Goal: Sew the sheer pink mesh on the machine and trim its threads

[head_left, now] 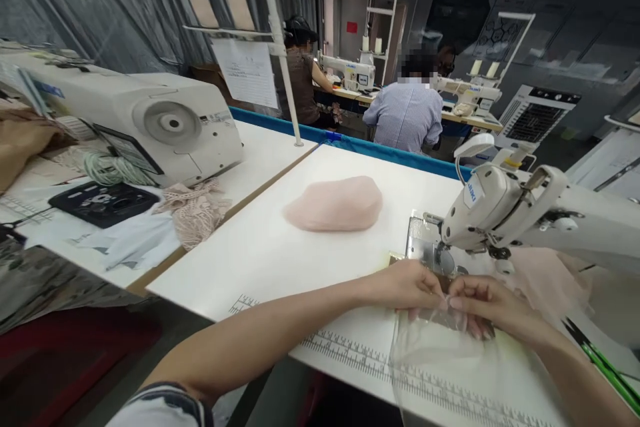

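My left hand (404,285) and my right hand (495,303) meet just in front of the sewing machine's (480,203) needle area. Fingertips of both hands are pinched on a thin, sheer pale fabric (435,357). This fabric hangs down over the front of the white table (260,267), and the printed ruler shows through it. More sheer pink fabric (545,280) lies to the right, beneath the machine arm. Beyond my left forearm rests a folded bundle of pale pink fabric (337,203).
A green tool with dark pointed tips (603,360) lies by my right forearm. On the left stand another sewing machine (170,120), lace trim (195,213) and a black tray-like item (103,203). A thread-stand pole (285,67) rises behind. Two people sit further back.
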